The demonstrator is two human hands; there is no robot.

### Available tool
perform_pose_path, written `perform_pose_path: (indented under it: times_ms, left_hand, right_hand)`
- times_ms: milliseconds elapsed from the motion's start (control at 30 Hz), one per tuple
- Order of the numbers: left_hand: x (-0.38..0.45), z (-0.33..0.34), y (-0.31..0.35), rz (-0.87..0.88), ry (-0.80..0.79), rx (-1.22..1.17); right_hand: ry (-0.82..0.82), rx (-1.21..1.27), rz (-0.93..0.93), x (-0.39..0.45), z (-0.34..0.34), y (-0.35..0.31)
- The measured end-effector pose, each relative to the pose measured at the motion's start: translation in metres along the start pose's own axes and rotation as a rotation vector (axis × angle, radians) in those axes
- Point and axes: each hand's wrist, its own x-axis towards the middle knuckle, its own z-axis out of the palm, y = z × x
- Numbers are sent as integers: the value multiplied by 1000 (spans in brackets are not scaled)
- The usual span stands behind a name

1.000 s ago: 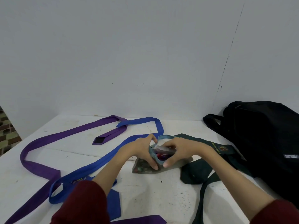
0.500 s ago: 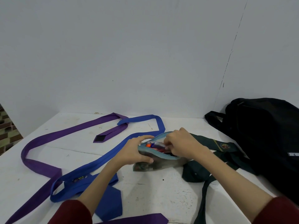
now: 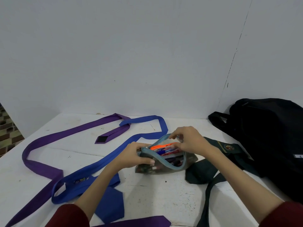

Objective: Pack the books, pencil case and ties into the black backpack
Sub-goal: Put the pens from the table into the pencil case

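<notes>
A see-through pencil case (image 3: 165,167) with a pale blue zip lies at the table's middle, its mouth gaping with pens and an orange marker showing. My left hand (image 3: 132,154) pinches the case's left end. My right hand (image 3: 190,140) grips the far edge of the opening. A blue tie (image 3: 101,164) and a purple tie (image 3: 41,163) sprawl to the left. A dark green tie (image 3: 203,172) lies just right of the case. The black backpack (image 3: 268,138) sits at the right against the wall. No books are in view.
The white table (image 3: 164,194) meets grey walls at the back and right. Its left edge drops off beside a tiled wall (image 3: 8,133). Another purple tie end (image 3: 147,222) lies at the near edge.
The case's mouth has been pulled wider and its pens now show. My right hand shifted to the far rim; my left hand moved to the case's left end.
</notes>
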Motion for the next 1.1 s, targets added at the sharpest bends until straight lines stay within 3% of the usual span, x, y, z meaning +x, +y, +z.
perform_pose_path:
  times_ms: [133,200,367,467,667,900,1000,1100]
  left_hand:
    - [-1,2,1,-19,34,-80]
    - [-3,5,-1,-55,83,-153]
    - [-11,16,-4,-27,266,-284]
    - [-14,12,-2,-11,385,-301]
    - [-18,5,2,-83,422,-286]
    - [-28,15,3,-102,536,-356]
    - [-33,14,6,-103,489,-378]
    - [-40,0,9,-81,321,-315]
  right_hand:
    - [-79,-81,-92,-3,29,3]
    - [-36,-38,-92,-1,28,6]
    - [31,478,-38,1,6,-28]
    - [-55,358,-27,7,18,-53]
    - [25,314,35,9,35,-72]
    - [55,-194,43,-2,28,-66]
    - [41,-274,-1,-6,26,-65]
    - [2,-74,-6,-9,20,-45]
